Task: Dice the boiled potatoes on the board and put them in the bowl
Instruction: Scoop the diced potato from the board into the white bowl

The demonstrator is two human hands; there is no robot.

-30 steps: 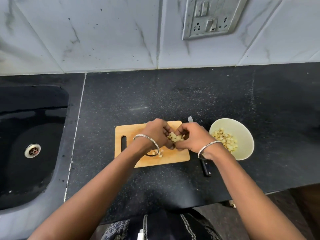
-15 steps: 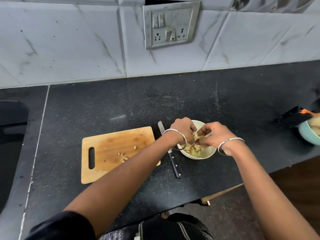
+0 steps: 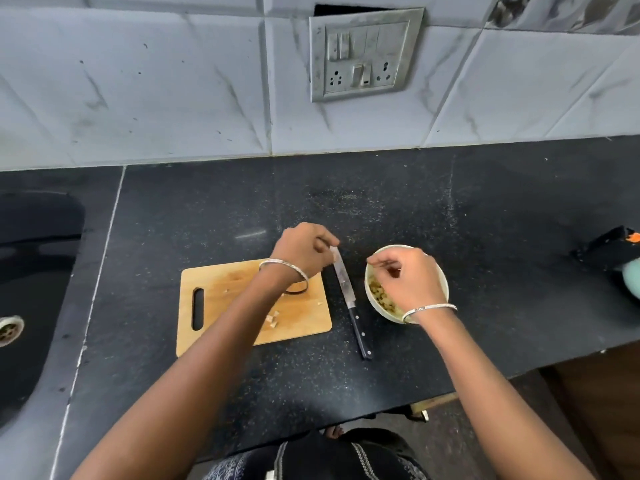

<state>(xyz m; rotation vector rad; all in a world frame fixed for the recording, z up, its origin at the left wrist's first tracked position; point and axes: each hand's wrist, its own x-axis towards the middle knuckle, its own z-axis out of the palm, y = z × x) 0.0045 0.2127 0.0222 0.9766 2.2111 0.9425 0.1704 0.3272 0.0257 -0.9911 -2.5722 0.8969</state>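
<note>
The wooden cutting board [image 3: 239, 313] lies on the black counter with a few potato cubes [image 3: 272, 321] left near its front right. My left hand [image 3: 303, 251] hovers over the board's far right corner, fingers loosely curled, fingertips close to the tip of the knife [image 3: 349, 299]; nothing shows in it. The knife lies flat between the board and the pale bowl [image 3: 445, 289]. Diced potato [image 3: 380, 296] fills the bowl. My right hand [image 3: 405, 280] hangs over the bowl, fingers loosely bent and pointing left, and covers most of its contents.
A black sink [image 3: 38, 271] with a metal drain [image 3: 8, 330] is at the left. A switch and socket plate [image 3: 363, 55] sits on the tiled wall. At the right edge are a dark object [image 3: 607, 251] and part of a teal bowl [image 3: 633, 282]. The counter's front edge runs close below the knife handle.
Both hands carried diced potato from the board to the bowl and dropped it in. My left hand has since pulled back to the board's corner; my right hand stays over the bowl.
</note>
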